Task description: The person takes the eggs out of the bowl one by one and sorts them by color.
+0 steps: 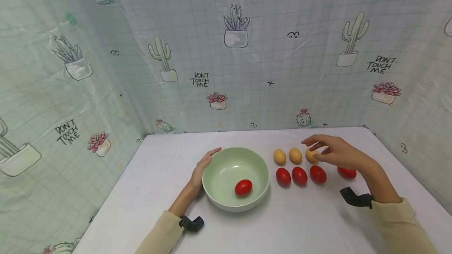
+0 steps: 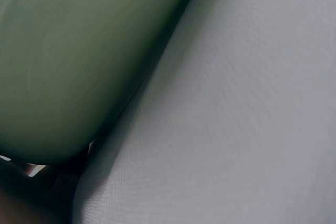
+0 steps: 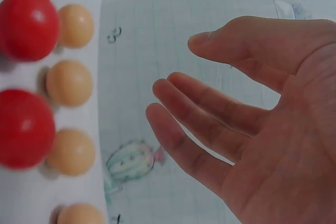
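Observation:
A pale green bowl (image 1: 220, 171) stands on the white table. My left hand (image 1: 200, 171) rests along its left side, fingers stretched up to the rim; the thumb is hidden. Inside the bowl lies one glossy red egg-shaped piece (image 1: 243, 187). My right hand (image 1: 337, 151) hovers over the right part of the table with fingers loosely bent and nothing in them. In the head view it partly covers a yellow egg-shaped piece (image 1: 310, 154). The right wrist view shows the right hand (image 3: 247, 114) with thumb and fingers apart, to the right of the red and yellow pieces.
Right of the bowl, several yellow pieces (image 1: 295, 155) form a back row, with several red pieces (image 1: 299, 176) in front. One red piece (image 1: 347, 173) lies farther right below the right hand. A patterned cloth (image 1: 247, 69) hangs behind the table (image 1: 169, 160).

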Available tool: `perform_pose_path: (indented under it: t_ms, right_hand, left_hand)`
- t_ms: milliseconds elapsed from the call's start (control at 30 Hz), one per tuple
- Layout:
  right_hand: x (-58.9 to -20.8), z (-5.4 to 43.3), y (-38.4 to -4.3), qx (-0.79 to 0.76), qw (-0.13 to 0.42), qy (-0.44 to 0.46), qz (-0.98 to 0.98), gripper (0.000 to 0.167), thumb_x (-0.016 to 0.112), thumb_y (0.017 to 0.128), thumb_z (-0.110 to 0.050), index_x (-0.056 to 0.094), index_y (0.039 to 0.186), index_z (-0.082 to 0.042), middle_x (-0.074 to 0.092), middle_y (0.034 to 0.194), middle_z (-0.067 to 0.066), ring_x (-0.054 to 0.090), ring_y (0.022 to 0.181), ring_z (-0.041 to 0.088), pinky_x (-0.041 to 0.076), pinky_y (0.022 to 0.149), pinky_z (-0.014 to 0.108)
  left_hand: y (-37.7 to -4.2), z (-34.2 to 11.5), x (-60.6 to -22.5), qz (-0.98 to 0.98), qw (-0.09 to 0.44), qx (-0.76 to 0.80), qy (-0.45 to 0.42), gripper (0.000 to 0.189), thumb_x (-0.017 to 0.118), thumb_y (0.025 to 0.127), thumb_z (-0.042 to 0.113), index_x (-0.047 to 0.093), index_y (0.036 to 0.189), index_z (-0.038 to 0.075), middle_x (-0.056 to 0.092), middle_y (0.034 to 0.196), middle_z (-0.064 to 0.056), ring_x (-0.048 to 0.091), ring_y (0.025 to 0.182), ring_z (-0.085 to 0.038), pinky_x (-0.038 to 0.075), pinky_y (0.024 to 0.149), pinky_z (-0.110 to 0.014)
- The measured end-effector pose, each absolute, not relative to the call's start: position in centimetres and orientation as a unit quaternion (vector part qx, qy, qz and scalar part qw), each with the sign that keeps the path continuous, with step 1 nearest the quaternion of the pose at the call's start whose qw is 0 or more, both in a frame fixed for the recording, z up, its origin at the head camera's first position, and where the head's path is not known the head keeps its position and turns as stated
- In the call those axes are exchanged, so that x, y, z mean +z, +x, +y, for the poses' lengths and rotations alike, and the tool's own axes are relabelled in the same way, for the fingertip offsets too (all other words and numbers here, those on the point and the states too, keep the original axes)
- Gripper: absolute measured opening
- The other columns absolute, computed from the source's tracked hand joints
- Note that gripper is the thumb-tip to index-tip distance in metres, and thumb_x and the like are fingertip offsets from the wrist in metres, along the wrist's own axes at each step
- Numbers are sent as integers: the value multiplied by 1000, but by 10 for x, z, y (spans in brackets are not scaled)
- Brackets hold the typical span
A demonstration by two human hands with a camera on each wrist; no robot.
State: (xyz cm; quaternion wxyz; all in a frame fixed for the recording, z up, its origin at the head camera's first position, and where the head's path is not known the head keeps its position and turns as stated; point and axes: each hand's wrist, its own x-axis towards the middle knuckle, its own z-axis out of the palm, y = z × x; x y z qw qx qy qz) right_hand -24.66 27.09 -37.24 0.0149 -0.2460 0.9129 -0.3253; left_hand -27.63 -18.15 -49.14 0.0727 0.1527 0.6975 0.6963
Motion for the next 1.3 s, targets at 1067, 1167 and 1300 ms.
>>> perform_pose_path:
  t_ms: [1067, 1167, 1300]
  right_hand:
    - [-365, 90, -286, -288, 180, -413, 845, 43, 71, 92, -5, 65, 134, -10, 66, 137, 12, 67, 120, 34, 59, 95, 38]
    - [-370, 79, -285, -271, 195, -425, 841, 44, 72, 90, -2, 65, 133, -8, 67, 136, 12, 67, 119, 34, 59, 96, 40]
    - [-378, 68, -284, -250, 209, -435, 840, 43, 73, 89, -1, 66, 130, -9, 67, 133, 11, 67, 118, 33, 57, 99, 44]
  left_hand:
    - [-277, -180, -487, 708, 76, 689, 135, 52, 21, 111, 36, 41, 157, 26, 45, 161, -4, 48, 145, -30, 49, 104, -21]
    - [-276, -180, -487, 705, 77, 692, 135, 51, 21, 111, 35, 42, 157, 25, 45, 161, -4, 48, 144, -30, 49, 102, -20]
    - [-277, -180, -488, 700, 76, 697, 137, 51, 23, 111, 34, 42, 157, 23, 46, 161, -6, 50, 141, -25, 49, 101, -19]
